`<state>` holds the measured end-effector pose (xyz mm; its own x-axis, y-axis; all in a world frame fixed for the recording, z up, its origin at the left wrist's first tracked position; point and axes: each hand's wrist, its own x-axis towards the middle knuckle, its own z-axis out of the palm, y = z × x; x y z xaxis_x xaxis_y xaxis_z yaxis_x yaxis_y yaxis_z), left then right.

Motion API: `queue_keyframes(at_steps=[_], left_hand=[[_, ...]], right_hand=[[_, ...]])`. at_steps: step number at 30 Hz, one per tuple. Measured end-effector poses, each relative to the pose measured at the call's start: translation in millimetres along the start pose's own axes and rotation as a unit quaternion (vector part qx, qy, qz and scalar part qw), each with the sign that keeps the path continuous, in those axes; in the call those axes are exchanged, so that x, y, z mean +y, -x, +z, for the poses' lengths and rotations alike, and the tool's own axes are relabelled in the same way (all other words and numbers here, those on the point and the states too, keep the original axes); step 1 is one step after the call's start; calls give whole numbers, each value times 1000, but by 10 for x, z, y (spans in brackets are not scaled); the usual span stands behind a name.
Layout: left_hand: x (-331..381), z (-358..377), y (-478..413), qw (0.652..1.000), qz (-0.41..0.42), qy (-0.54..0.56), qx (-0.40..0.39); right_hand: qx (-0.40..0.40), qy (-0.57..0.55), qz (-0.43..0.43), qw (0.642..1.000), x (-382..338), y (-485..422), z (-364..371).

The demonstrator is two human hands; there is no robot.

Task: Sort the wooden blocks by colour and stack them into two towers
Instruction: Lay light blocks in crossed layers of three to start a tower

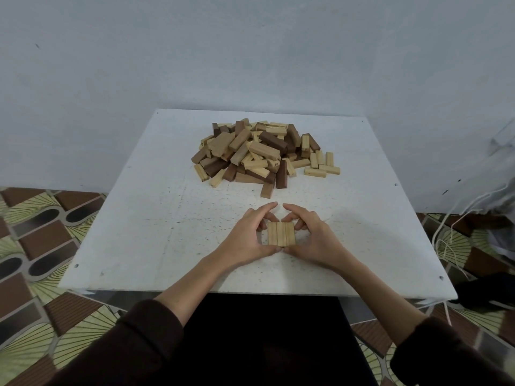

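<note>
A row of three light wooden blocks (281,234) lies side by side, flat on the white table (139,232) near its front edge. My left hand (248,236) grips the row from the left, thumb at the near end and fingers curled round the far end. My right hand (312,235) grips it from the right in the same way. Farther back, in the middle of the table, sits a loose pile of light and dark wooden blocks (259,151). A few light blocks (322,169) lie apart at the pile's right.
The table stands against a pale wall (250,51). Patterned floor tiles (41,232) show on both sides. White cords (451,240) hang beside the table's right edge. Bare table surface lies left and right of my hands.
</note>
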<state>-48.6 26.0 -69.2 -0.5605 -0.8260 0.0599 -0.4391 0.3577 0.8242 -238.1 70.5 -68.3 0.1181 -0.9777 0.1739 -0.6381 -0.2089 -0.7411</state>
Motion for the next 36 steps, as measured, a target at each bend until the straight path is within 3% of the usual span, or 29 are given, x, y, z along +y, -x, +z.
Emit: queue_keyframes(at_steps=[18, 25, 27, 29, 32, 36], left_hand=[[20, -7, -4, 1000, 8, -8, -6], [24, -126, -27, 999, -17, 25, -41], [6, -198, -25, 997, -27, 63, -21], [-23, -300, -54, 996, -32, 63, 47], [-58, -510, -232, 990, -6, -26, 141], [-20, -682, -590, 977, 46, -140, 155]], right_hand=[[-6, 6, -12, 1000, 31, -1, 15], [-57, -25, 16, 998, -46, -30, -98], [-45, -71, 54, 995, -92, -59, -157], [-9, -94, 78, 993, -156, -134, -187], [63, -34, 92, 993, -253, -380, -201], [115, 23, 114, 986, -337, -785, -141]])
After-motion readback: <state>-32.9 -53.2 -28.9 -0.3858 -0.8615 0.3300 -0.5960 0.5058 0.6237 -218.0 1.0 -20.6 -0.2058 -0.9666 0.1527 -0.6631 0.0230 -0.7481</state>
